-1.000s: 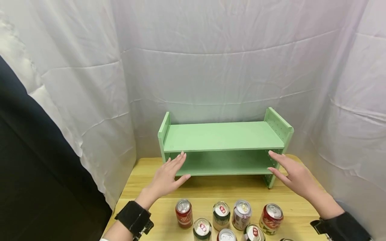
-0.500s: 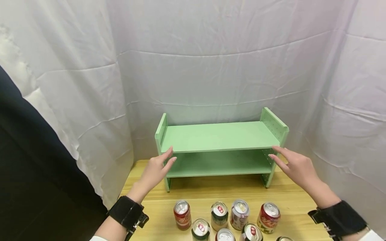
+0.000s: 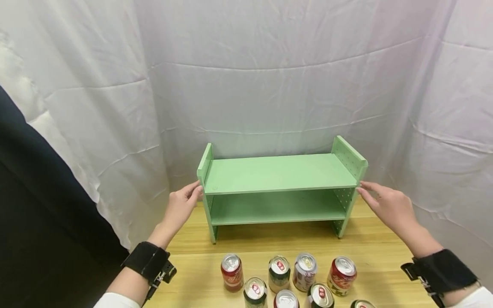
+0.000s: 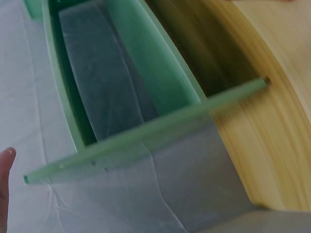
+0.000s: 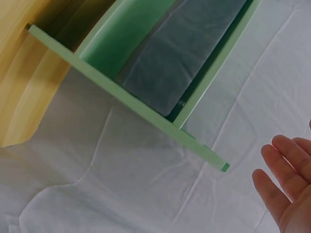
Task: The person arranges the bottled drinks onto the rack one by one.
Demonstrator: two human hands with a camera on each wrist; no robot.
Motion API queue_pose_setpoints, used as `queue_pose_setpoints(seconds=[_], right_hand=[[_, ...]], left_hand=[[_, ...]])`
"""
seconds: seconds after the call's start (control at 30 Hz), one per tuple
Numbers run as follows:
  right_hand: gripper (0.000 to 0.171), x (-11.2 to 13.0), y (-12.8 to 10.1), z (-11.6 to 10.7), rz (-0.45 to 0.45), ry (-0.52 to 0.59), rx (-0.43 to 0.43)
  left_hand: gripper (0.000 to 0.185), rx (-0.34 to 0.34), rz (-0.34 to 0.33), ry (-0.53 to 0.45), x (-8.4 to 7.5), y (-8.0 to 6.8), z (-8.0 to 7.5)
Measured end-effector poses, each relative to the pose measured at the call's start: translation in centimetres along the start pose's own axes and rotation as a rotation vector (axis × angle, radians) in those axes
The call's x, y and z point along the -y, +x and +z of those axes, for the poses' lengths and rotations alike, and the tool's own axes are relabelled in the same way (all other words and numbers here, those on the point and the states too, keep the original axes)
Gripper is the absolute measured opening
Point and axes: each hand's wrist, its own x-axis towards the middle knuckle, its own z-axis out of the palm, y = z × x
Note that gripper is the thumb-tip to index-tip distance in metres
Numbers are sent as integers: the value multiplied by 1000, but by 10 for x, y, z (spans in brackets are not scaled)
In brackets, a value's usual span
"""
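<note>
A light green two-tier shelf (image 3: 277,173) stands on the wooden table, its side panels rising above the top board. My left hand (image 3: 179,207) is beside the shelf's left panel, fingertips close to its front edge in the head view. In the left wrist view only one digit (image 4: 6,167) shows, apart from the panel. By the right panel is my right hand (image 3: 390,209), its thumb and forefinger near that edge. Its fingers (image 5: 286,167) look extended and apart from the panel's end in the right wrist view. Neither hand visibly holds anything.
Several drink cans stand in front of the shelf on the table (image 3: 192,256), among them a red can (image 3: 232,273) at left and a red can (image 3: 342,276) at right. More cans are cut off below. White cloth (image 3: 269,98) hangs behind and at both sides.
My left hand has moved left, from in front of the shelf to beside its left panel. My right hand has shifted slightly against the right panel's side. Cans and shelf stay put.
</note>
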Motion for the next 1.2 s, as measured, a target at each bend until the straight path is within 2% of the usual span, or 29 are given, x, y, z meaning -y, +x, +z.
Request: queue_pose_setpoints(seconds=[0.07, 0.2, 0.33, 0.47, 0.6, 0.73, 0.93, 1.2], right_hand=[[30, -2, -1, -3, 73, -2, 72], [32, -8, -4, -9, 172, -10, 155], [31, -15, -4, -12, 218, -18, 141], [35, -19, 1, -14, 278, -12, 129], [43, -20, 11, -12, 361, 0, 194], [47, -25, 25, -8, 428, -19, 250], [52, -35, 43, -3, 422, -54, 336], [50, -42, 64, 7, 415, -90, 449]], left_hand=[[41, -5, -11, 35, 3, 3, -5], [42, 6, -33, 100, 7, 7, -15], [42, 11, -45, 163, 7, 9, -25], [41, -7, -55, 183, 8, 16, -31], [39, -17, -80, 182, 7, 25, -32], [43, 9, -94, 199, 6, 35, -29], [48, 50, -136, 217, 11, 39, -26], [51, 54, -196, 211, 18, 40, -30]])
